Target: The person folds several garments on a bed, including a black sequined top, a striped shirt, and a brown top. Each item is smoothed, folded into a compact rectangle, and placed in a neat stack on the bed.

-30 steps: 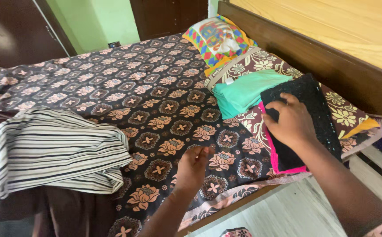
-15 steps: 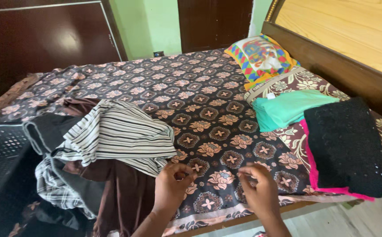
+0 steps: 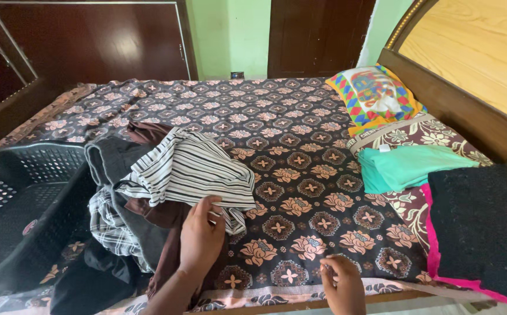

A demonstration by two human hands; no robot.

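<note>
Nearest the camera, the right hand [image 3: 342, 284] rests at the bed's front edge with its fingers loosely curled, grasping nothing, touching the dark floral bedsheet [image 3: 300, 175]. The left hand [image 3: 201, 236] lies to its left, fingers spread over the lower edge of a striped black-and-white garment [image 3: 192, 169]; whether it pinches the cloth or only presses on it cannot be told. That garment tops a heap just beyond and left of the left hand, with a dark brown cloth [image 3: 160, 216] and a checked cloth [image 3: 109, 224] under it. Farther left sits a black plastic laundry basket [image 3: 14, 204]. Right of the right hand lies a folded black garment [image 3: 481, 227] over a pink one [image 3: 434, 245], a folded teal garment [image 3: 411, 166] beyond them, then a colourful pillow [image 3: 376, 93] against the wooden headboard [image 3: 469, 52].
</note>
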